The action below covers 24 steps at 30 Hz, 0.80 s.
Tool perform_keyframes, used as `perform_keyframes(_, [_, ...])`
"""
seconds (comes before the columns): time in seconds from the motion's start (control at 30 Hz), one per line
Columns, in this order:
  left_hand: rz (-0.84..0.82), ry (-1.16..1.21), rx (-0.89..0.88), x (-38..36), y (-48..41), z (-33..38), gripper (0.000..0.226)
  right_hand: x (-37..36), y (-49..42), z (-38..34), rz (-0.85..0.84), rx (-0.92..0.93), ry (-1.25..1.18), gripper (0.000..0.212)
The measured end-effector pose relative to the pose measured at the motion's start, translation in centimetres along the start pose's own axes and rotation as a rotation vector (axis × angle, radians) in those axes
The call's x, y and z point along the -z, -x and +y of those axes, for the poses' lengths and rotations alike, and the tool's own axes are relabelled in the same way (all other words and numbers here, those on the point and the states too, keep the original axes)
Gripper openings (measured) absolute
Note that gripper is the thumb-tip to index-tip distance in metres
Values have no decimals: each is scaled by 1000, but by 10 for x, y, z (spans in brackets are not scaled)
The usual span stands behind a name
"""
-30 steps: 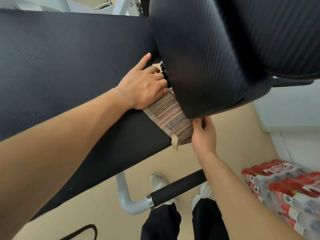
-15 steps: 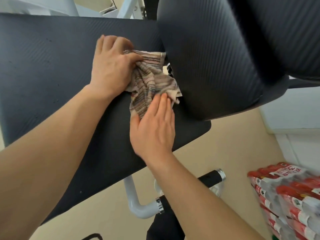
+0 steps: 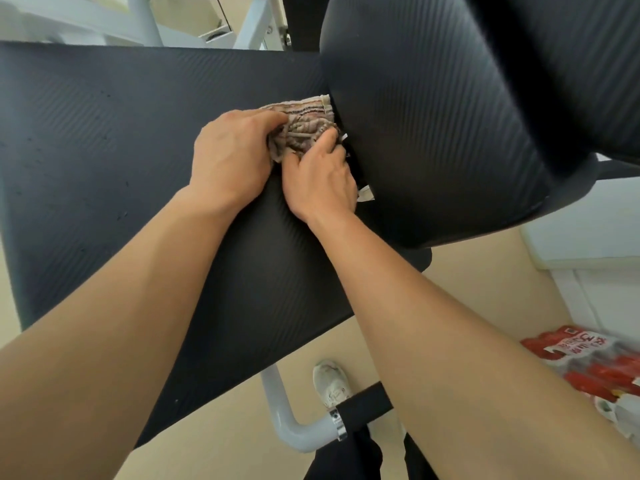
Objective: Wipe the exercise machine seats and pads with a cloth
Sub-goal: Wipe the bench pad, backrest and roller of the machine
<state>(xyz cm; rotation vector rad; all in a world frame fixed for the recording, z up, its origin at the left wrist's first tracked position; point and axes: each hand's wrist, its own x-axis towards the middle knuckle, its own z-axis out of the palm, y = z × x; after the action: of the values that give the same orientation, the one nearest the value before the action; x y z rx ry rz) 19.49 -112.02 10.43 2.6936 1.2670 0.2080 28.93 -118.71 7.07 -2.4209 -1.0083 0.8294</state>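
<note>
Both hands are bunching the striped cloth (image 3: 301, 129) on the flat black seat (image 3: 104, 150), right up against the big rounded pad (image 3: 433, 133). The left hand (image 3: 230, 157) grips the cloth, its fingers curled into it. The right hand (image 3: 320, 181) pinches it nearest the pad. I'd say the person is wadding it up for wiping. Next would be a firm sweep away from the pad.

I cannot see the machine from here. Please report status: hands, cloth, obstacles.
Left hand, right hand: both gripping bunched cloth. Cloth on flat pad, beside big upper pad. Upper pad crowds right hand.
</note>
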Motion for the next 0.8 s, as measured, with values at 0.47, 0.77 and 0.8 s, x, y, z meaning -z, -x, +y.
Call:
perform_keyframes(0.47, [-28,-50,104,-5,22,18,36,0,3,-3,-61,15,39,84])
perform_keyframes(0.77, [-262,-19,-136,10,77,58,30,4,118,76,0,305,314,77])
perform_keyframes(0.8, [-285,-18,-136,10,85,65,29,7,132,85,-44,317,314,77])
